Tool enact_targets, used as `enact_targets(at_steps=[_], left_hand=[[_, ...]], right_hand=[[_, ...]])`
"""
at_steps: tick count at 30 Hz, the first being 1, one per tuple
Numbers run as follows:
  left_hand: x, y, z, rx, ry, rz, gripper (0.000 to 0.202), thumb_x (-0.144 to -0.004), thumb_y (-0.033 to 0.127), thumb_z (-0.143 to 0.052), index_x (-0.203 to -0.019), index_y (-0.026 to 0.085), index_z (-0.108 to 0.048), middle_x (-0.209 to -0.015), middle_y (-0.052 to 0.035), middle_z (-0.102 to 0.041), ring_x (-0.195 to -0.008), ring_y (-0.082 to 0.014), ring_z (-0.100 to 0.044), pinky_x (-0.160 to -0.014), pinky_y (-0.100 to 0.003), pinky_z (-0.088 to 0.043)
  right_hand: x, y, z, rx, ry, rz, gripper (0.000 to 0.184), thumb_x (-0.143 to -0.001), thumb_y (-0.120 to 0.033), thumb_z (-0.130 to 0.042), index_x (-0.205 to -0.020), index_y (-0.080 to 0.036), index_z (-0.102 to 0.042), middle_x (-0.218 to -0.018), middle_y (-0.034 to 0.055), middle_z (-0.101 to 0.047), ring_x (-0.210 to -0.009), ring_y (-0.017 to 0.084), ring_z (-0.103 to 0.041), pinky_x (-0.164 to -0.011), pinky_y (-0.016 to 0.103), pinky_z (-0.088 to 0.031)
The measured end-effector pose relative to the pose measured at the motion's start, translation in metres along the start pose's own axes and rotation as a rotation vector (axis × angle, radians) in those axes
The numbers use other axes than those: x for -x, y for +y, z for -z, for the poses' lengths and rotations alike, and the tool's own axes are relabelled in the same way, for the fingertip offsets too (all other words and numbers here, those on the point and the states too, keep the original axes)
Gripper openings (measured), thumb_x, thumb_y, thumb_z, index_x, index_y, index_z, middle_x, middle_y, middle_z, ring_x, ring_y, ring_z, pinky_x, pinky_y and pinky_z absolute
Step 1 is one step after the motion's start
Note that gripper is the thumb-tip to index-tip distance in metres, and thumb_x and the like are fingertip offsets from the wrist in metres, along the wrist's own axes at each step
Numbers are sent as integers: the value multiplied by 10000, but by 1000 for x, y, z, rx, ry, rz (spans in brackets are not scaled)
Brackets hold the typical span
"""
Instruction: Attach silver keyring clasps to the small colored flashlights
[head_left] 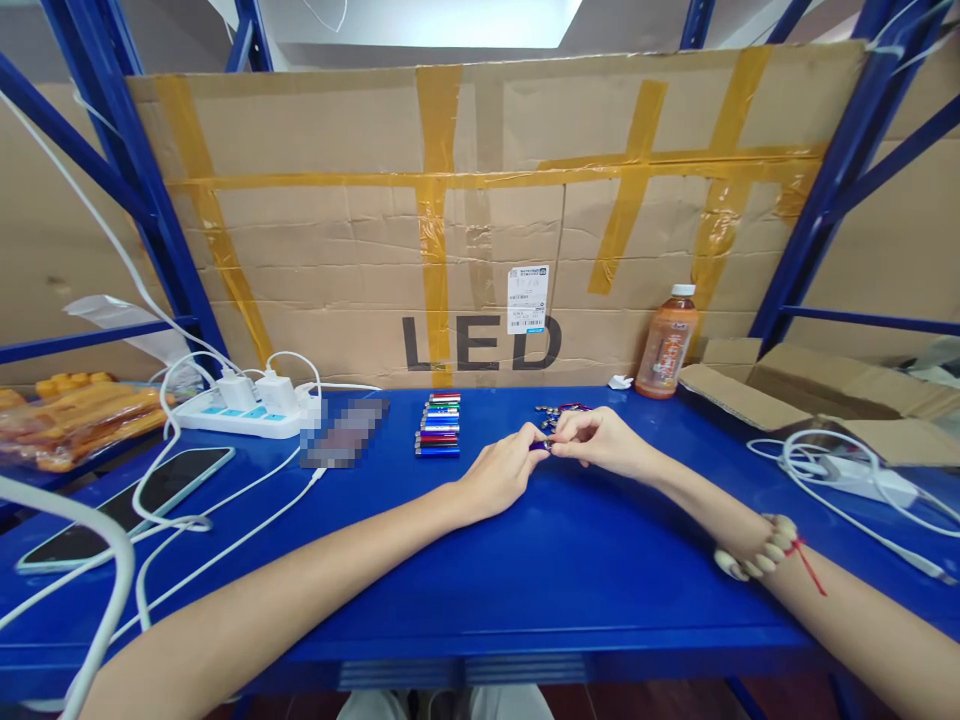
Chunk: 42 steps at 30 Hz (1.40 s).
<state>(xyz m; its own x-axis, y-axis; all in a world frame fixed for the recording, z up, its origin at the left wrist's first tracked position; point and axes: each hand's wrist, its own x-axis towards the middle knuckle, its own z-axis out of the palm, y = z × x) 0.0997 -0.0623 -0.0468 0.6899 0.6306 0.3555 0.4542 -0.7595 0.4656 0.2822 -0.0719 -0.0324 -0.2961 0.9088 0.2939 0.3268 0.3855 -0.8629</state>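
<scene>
My left hand [499, 472] is closed around a small purple metallic tube [539, 445], most of it hidden by the fingers. At the tube's silvery end my right hand [606, 442] pinches with thumb and fingertips; the exact part under them is covered. Just behind my hands lies a small pile of metal pieces [551, 411], partly hidden by my right hand. To the left, a neat column of small coloured metallic tubes [438, 427] lies on the blue table [465, 570], several of them in blue, red, green and silver.
A power strip [244, 415], white cables [169, 522] and a phone [127, 510] occupy the left side. At the right stand a drink bottle [666, 345], an open cardboard box [817, 390] and a white adapter [870, 482]. A taped cardboard sheet [337, 270] closes off the back.
</scene>
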Motion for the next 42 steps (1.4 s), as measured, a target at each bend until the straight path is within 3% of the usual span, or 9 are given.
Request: enact_targets(at_steps=[11,22,31,42], left_hand=[[1,1,0,27,115,36,102,-875,267,-355,-880,189,-420,-861,-20,-567,-792,-146,-550,-713,-260,-418],[0,-1,-2,-88,178,-21,80,-865,247,-400,-850,185,-448,-905,-17,-555,-855,-149,-516,-727,-258,-407],[1,2,-1,-63,175,0,223,-887,240,-356,-1066,234,-489,-956,-8,-571,-908,-146,-499,-835,-277,-398],[0,5,1,32,155,89,217,-903,310,-306,-986,203,-476,-797,-4,-570,-713,-127,-529,-655,-232,-394]], right_hand=[[1,-4,-7,132,76,-42,506,-577,-571,-650,-626,-74,-570,-554,25,-484,-432,50,-388,-393,184,-321],[3,-16,-11,121,89,-196,560,-477,-633,-661,-563,-93,-537,-480,9,-454,-399,55,-394,-386,177,-285],[3,-21,-14,78,114,-281,533,-491,-590,-692,-628,-94,-551,-463,7,-462,-411,53,-390,-403,166,-310],[-2,-7,-8,163,154,-81,503,-580,-572,-661,-640,-80,-577,-593,43,-537,-438,52,-411,-404,171,-318]])
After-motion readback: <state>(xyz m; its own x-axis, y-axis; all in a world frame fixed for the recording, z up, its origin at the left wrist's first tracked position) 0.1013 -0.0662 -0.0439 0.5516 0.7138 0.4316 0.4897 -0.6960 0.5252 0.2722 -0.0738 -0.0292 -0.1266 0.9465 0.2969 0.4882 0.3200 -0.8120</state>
